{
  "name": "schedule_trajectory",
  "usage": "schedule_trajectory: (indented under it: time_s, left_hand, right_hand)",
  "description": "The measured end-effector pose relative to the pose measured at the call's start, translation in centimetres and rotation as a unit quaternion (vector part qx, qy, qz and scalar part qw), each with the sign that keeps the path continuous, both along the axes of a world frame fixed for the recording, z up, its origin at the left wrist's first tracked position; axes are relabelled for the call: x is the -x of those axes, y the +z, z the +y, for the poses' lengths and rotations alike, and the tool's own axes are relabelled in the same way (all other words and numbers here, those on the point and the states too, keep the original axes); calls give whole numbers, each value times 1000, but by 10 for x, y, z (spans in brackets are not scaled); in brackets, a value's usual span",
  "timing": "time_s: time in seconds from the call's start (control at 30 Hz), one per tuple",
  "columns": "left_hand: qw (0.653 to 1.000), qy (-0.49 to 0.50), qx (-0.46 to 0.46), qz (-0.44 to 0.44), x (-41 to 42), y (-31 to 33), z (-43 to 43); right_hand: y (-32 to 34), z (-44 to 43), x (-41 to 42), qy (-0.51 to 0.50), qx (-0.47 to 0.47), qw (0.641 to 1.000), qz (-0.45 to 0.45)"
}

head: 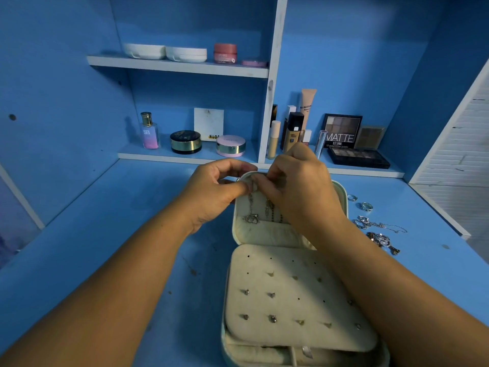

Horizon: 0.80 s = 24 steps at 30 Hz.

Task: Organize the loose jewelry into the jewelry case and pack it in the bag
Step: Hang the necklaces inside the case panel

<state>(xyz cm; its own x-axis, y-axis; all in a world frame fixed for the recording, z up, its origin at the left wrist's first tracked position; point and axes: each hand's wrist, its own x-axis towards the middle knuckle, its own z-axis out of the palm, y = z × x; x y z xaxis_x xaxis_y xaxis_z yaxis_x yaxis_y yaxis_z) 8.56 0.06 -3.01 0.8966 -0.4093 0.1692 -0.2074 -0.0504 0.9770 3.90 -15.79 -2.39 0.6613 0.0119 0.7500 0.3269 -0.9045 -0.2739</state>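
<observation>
Two hands meet at the top edge of the jewelry case [238, 350] lid [267, 234], centre frame. Case sits open on the blue desk [132, 247], lower centre, with its lid standing up at the far side. Left hand [217, 192] has fingers curled, thumb and forefinger pinching the top end of a silver necklace [250, 205]. Right hand [299, 186] is curled too, fingertips pinching the same spot right against the left's. Chain hangs down inside the lid, pendant just above the lid pocket. Second chain [270, 210] hangs beside it, partly behind the right hand. Earring panel [291, 263] lies flat over the case base, with rows of small studs [272, 318] pushed in. Loose jewelry lies on the desk right of the case: two rings [367, 206], a tangled pile of chains [381, 229], a dark pendant piece [382, 239]. Behind, at centre right, a shelf holds an eyeshadow palette [342, 131] and tubes. Perfume bottle [150, 131] and compacts stand centre left, jars [225, 53] on the upper shelf.
</observation>
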Motion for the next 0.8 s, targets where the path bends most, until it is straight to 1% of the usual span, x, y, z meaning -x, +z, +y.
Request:
schedule_trajectory:
  time_s: [0.2, 0.43, 0.57, 0.67, 0.8]
  left_hand:
    - [1000, 8, 0, 8, 0, 0, -1]
    - [1000, 18, -10, 12, 0, -1, -2]
    - [999, 40, -3, 7, 0, -2, -4]
    - [999, 51, -5, -9, 2, -2, -5]
    - [999, 49, -7, -21, 3, -2, -4]
  right_hand:
    - [0, 2, 2, -23, -16, 999, 20]
    - [0, -2, 10, -68, 26, 996, 48]
    - [-1, -1, 12, -79, 18, 996, 37]
    - [-2, 0, 9, -76, 13, 997, 7]
    - [-1, 2, 5, -78, 29, 996, -16]
